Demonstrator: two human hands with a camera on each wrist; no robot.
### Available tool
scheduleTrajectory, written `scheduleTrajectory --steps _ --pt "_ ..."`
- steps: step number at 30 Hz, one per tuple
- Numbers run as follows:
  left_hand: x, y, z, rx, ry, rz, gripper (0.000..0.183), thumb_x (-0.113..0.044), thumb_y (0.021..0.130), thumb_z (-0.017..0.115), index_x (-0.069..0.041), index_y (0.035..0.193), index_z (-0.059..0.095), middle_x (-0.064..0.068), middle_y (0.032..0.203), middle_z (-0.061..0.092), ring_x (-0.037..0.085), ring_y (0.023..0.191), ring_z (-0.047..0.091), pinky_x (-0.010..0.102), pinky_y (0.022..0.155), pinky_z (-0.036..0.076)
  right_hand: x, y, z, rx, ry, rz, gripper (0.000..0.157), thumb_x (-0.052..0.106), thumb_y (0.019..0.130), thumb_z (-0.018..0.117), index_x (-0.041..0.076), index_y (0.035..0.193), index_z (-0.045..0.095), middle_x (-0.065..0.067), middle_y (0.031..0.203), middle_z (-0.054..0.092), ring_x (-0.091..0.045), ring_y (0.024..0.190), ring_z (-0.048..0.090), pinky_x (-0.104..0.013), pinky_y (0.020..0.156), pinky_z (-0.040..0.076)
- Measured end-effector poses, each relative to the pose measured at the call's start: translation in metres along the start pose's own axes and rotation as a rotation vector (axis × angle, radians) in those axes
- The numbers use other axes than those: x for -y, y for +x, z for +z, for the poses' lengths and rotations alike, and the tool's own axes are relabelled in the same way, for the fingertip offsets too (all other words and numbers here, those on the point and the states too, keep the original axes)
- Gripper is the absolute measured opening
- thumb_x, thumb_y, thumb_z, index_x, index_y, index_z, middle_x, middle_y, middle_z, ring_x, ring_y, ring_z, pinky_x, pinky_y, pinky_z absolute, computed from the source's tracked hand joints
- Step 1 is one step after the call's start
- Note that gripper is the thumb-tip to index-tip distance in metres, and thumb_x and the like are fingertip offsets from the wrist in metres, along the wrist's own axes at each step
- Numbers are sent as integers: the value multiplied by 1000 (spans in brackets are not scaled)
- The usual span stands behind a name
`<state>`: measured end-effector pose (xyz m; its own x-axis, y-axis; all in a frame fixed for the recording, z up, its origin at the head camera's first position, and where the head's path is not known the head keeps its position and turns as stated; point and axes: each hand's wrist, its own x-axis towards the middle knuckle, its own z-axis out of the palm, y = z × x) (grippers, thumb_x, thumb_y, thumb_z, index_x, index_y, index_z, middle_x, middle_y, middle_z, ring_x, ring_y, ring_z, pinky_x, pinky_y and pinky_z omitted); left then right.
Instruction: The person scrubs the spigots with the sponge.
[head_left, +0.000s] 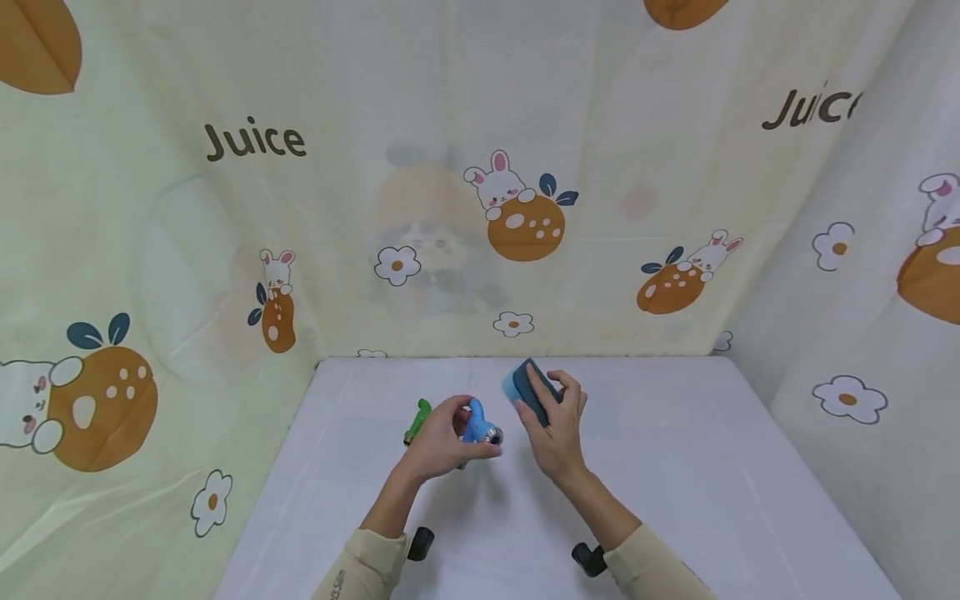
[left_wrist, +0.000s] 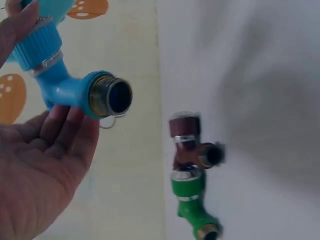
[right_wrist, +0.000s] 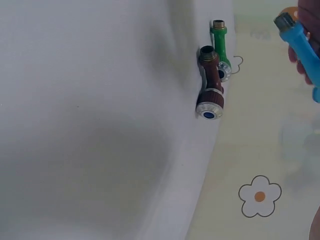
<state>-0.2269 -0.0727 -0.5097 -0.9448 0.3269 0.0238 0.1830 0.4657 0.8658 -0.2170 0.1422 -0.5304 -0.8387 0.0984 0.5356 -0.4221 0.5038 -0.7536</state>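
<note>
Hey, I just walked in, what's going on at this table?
A person's left hand holds a blue threaded nozzle above the white table, while their right hand grips a two-tone blue sponge close by, with a gap between the two. A maroon threaded nozzle and a green threaded nozzle lie on the table.

in the head view, your left hand point(head_left: 441, 442) hides nearly all of the maroon nozzle point(right_wrist: 212, 76) and part of the blue nozzle point(head_left: 476, 425). lettering point(head_left: 338, 585) on your left sleeve point(head_left: 375, 557) is too small to read. the right wrist view's right edge cuts off the blue nozzle.
</note>
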Motion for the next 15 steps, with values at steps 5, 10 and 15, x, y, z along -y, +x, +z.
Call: scheduleTrajectory --steps 5,10,15 --pt "22 2 10 -69 50 -73 99 -57 68 94 -2 140 54 7 114 63 21 98 60 40 85 58 -6 -2 1 -8 2 8 57 25 100 65 24 155 51 -14 150 32 -34 128 28 -44 95 31" --pt "47 0 23 -134 148 -152 98 -58 65 95 2 132 57 14 118 66 24 99 63 44 83 59 -11 -4 5 3 -8 21 57 27 100 65 26 155 51 -18 150 32 -36 128 28 -44 95 30" --pt "64 -2 36 -199 227 -261 111 -52 64 98 7 143 48 22 129 63 31 109 65 51 91 58 -15 -5 6 2 -11 22 56 27 100 66 26 155 51 -18 150 33 -35 128 28 -45 95 30"
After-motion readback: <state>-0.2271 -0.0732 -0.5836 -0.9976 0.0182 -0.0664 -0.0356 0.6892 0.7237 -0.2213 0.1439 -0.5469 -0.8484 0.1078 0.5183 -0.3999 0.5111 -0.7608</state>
